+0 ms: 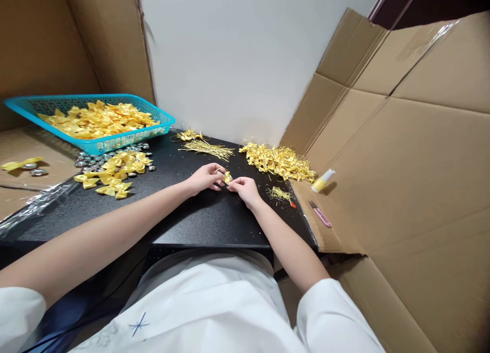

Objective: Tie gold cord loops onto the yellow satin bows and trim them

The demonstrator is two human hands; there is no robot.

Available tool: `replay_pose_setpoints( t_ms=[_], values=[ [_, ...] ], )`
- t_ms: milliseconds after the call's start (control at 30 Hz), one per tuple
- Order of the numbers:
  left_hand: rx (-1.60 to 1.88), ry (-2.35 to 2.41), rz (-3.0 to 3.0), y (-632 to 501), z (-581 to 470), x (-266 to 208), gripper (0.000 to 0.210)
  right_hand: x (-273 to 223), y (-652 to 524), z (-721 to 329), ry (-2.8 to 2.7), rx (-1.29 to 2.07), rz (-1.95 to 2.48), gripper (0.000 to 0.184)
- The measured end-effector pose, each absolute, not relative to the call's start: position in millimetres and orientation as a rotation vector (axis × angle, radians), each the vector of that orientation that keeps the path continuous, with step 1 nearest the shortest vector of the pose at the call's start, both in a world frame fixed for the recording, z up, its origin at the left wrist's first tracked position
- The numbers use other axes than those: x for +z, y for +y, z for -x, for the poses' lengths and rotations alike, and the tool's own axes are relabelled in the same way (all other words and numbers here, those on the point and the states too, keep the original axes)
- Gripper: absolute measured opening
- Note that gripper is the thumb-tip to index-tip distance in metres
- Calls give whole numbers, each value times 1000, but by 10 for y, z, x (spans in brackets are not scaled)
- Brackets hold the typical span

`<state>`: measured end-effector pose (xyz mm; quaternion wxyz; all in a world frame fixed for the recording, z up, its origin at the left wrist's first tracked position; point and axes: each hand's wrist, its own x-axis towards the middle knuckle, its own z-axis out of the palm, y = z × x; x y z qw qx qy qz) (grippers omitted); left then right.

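Observation:
Between my two hands, above the black tabletop (214,220), is a small yellow ribbon bow (227,178). My left hand (209,178) pinches it from the left, its thumb and forefinger closed. From the right, my right hand (245,189) grips the bow's lower edge with thumb and forefinger. A thin gold strand seems to loop up near the left fingertips, too small to make out fully. Beyond the hands lies a bundle of gold ties (209,148). A large heap of yellow bows with gold strands (277,160) sits to the right of it.
A blue basket (95,147) of yellow bows stands at the left. Loose bows (115,177) and silver domed pieces (87,161) lie before it. Gold clippings (280,193), pink-handled snips (320,213) and a yellow thread spool (323,180) are at the right. Cardboard walls (413,154) flank the table.

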<state>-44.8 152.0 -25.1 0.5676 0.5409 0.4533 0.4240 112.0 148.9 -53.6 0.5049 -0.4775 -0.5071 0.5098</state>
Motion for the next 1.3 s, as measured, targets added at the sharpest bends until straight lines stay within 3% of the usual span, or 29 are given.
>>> replay_pose_setpoints(
  t_ms=[600, 800, 933, 1300],
  values=[
    [1017, 1090, -1519, 1557, 484, -315, 28, -513, 1492, -1136, -1230, 1231, 1116, 12],
    [1166, 1263, -2052, 1513, 521, -276, 16, -515, 1491, -1130, -1231, 1210, 1118, 11],
    [1160, 1324, -2228, 1500, 524, -273, 19, -534, 1495, -1130, -1277, 1169, 1134, 12],
    [1001, 1315, -1867, 1560, 537, -308, 24, -541, 1490, -1138, -1335, 1103, 1183, 11]
  ],
)
